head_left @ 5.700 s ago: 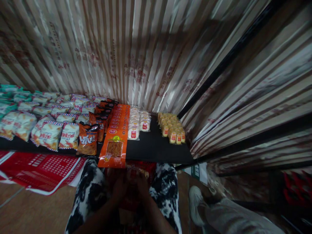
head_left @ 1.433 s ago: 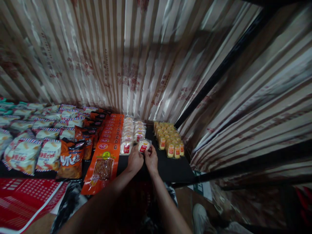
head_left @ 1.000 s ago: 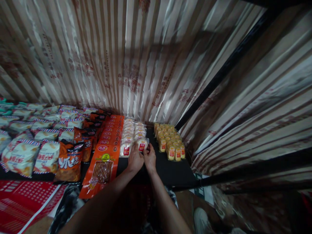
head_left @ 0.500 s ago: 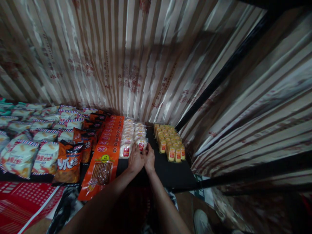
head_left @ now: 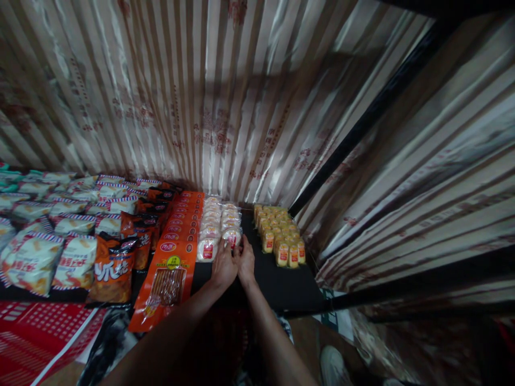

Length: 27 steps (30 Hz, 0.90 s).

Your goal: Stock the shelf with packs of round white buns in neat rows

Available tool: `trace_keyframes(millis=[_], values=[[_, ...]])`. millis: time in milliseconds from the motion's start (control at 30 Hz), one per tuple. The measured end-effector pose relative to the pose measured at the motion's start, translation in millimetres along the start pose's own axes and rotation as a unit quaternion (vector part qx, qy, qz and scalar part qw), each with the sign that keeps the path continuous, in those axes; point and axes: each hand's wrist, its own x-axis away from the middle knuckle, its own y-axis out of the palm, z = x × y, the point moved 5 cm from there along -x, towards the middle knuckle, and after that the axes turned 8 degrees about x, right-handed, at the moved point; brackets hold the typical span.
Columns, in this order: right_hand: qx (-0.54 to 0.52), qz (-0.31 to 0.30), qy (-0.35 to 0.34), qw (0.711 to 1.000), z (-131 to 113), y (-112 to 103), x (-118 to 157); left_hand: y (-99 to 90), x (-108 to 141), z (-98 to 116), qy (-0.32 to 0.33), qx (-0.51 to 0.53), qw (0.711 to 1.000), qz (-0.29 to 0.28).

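My left hand (head_left: 224,266) and my right hand (head_left: 245,261) meet side by side at the front of the right column of round, white wrapped cakes. Between their fingertips is the front wrapped cake (head_left: 232,236), standing on edge with a red label facing me. The fingers are curled round its lower and right edges, and the knuckles hide part of the grip. Just left stands the front cake of the neighbouring column (head_left: 207,250), also red-labelled. The cakes rest on a black shelf (head_left: 273,284).
Orange packs of brown sticks (head_left: 167,284) overlap in a row to the left. Beyond them are orange-brown snack bags (head_left: 111,271) and white bread bags (head_left: 36,261). Small yellow wrapped cakes (head_left: 282,253) stand at right, near a black slanted post (head_left: 362,120). A red basket (head_left: 36,338) is lower left.
Both hands and the front cake have shifted very slightly left and away from me. The fingers of my right hand reach a little higher along the wrapper's side.
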Motion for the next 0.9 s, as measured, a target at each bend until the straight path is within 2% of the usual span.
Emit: trace_keyframes(millis=[233,400,900], values=[[0.026,-0.009,-0.021,0.999,-2.4,-2.6,11.0,-1.8,1.3,0.2,0.002,-0.008,1.0,-0.009],[0.038,-0.034,-0.024,0.998,-7.0,-1.2,17.7,2.6,0.4,-7.8,-0.002,-0.006,0.999,-0.032],[0.147,-0.062,-0.024,0.987,-13.6,1.0,11.8,19.0,-8.4,-27.4,0.01,0.026,0.999,-0.037]])
